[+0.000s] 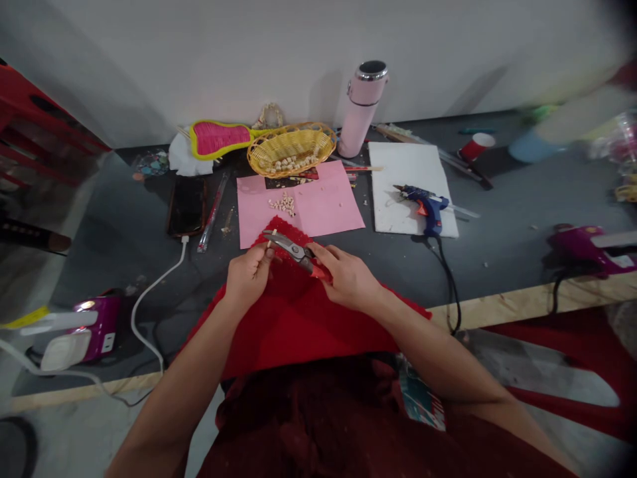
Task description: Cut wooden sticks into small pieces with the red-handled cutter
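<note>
My right hand point(346, 273) is wrapped round the red handles of a pair of cutting shears point(293, 249), whose metal blades point left. Between the fingers of my left hand point(250, 273) is a thin pale stick point(270, 243), its upper end at the shears' blades. Under both hands a red cloth point(308, 318) spreads over the table edge and my lap. Just beyond it, small pale cut pieces point(283, 204) lie in a pile on a pink sheet point(328, 202). A yellow wicker basket point(259, 158) behind holds more such pieces.
A blue glue gun point(428, 207) lies on a white board point(388, 159), its black cord hanging over the front edge. A pink flask point(359, 109) stands by the wall. To the left are a phone point(188, 207) on a white cable and a purple power block point(104, 325).
</note>
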`<action>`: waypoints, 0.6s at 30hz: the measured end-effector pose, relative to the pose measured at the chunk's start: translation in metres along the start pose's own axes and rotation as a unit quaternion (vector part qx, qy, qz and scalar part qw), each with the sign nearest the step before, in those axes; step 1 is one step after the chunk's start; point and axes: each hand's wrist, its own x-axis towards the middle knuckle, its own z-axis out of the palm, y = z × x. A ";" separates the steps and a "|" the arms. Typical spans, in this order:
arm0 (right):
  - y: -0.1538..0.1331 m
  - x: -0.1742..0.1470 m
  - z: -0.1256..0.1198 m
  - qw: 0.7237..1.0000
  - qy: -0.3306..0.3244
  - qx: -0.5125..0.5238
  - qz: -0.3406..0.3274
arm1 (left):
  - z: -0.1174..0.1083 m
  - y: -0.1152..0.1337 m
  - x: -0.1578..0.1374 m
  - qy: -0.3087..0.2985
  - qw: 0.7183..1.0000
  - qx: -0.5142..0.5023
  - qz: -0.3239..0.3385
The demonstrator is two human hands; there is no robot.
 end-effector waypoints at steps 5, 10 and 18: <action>-0.001 0.002 0.001 1.000 -0.009 0.011 0.006 | 0.002 0.000 0.001 0.029 0.999 0.013 -0.025; 0.006 0.005 -0.002 1.000 -0.003 -0.001 -0.019 | -0.002 0.002 0.002 0.034 0.999 -0.013 -0.008; 0.013 0.005 -0.005 0.999 -0.015 -0.001 -0.041 | -0.006 0.006 0.003 -0.011 1.000 -0.014 0.021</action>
